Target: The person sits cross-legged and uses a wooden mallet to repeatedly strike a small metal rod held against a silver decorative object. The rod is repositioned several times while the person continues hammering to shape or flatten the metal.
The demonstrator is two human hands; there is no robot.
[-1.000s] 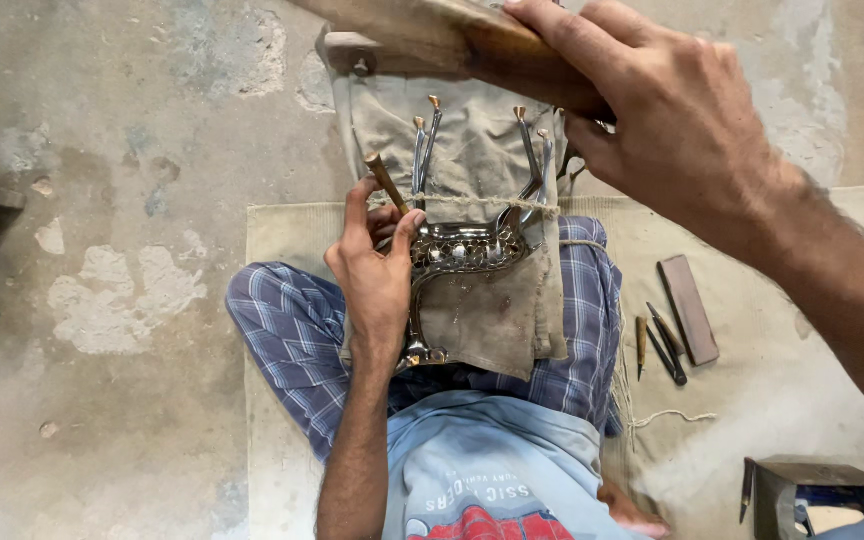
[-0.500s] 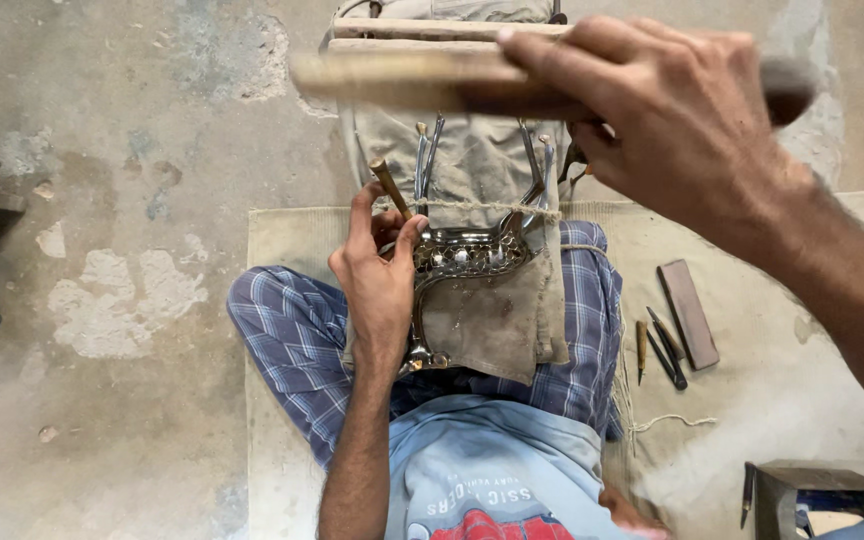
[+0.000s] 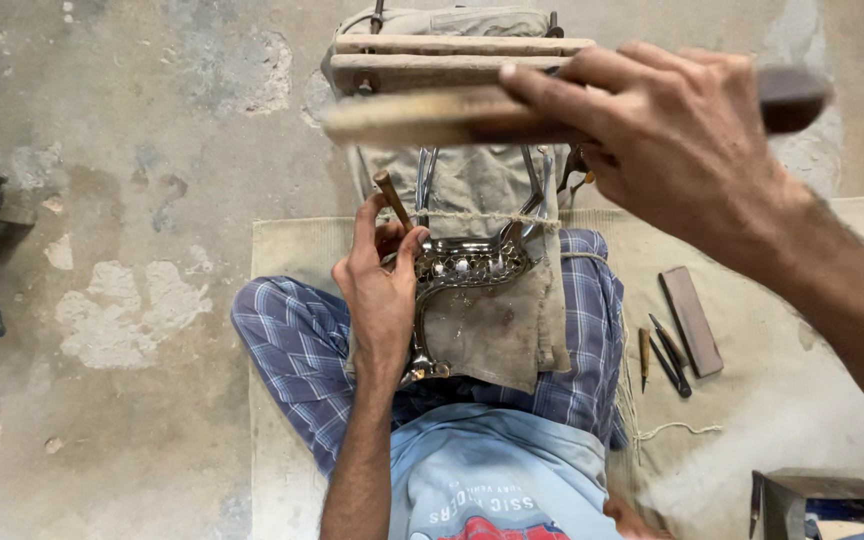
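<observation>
Gripping chisel (image 3: 393, 199) — left-hand fingers (image 3: 366, 222)

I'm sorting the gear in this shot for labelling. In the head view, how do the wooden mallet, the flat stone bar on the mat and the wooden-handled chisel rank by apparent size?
1. Wooden mallet, raised in the right hand; it is blurred and nearer the camera, so it looks oversized.
2. Flat stone bar.
3. Wooden-handled chisel, partly hidden by the left hand.

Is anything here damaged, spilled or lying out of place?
Nothing among the tools looks spilled or askew. Only the concrete floor is worn, with pale chipped patches. The left hand holds a small tool against the metal piece; the right hand grips a blurred wooden stick.
</observation>
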